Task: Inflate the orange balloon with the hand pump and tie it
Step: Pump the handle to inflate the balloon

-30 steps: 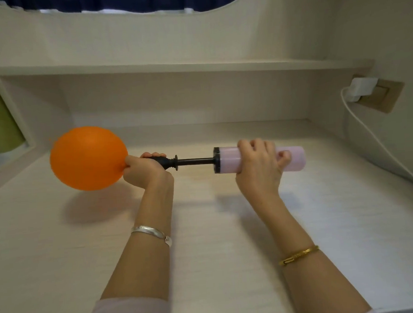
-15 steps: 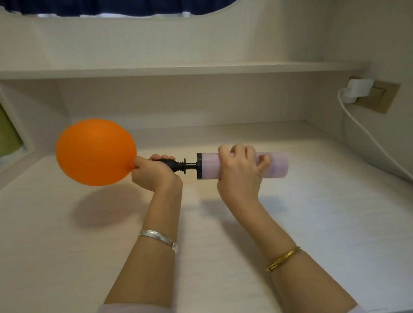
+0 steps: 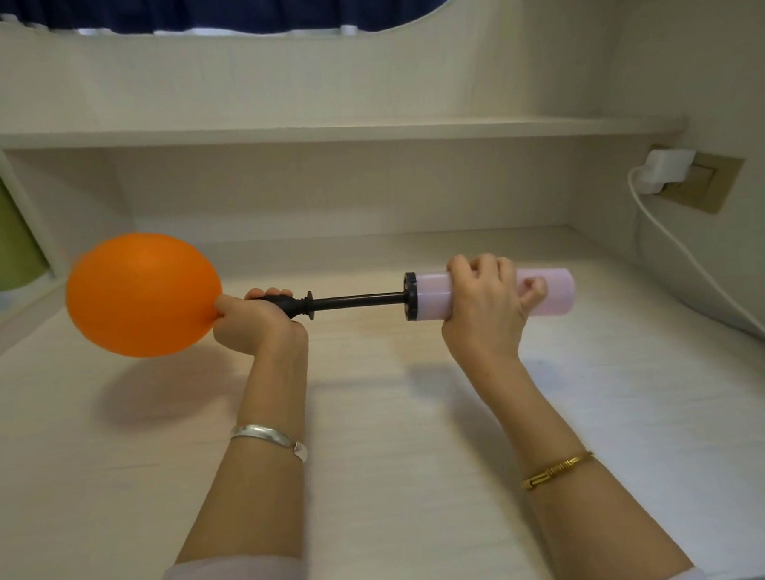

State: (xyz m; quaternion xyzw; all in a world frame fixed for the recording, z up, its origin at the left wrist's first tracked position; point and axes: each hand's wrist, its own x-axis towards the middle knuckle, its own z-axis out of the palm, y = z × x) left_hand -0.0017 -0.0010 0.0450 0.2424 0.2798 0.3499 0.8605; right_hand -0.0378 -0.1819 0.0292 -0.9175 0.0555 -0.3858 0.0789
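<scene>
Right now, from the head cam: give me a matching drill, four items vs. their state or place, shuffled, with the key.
Column 1
1. orange balloon
2. pump barrel
3. pump rod
4. charger

Column 2
A. plugged into the wall socket on the right
B. black, drawn out and exposed between the two hands
C. pale pink, gripped by the right hand
D. inflated, its neck pinched at the nozzle by the left hand

Pairs: 1-D, 2-C, 3-B, 4-A
</scene>
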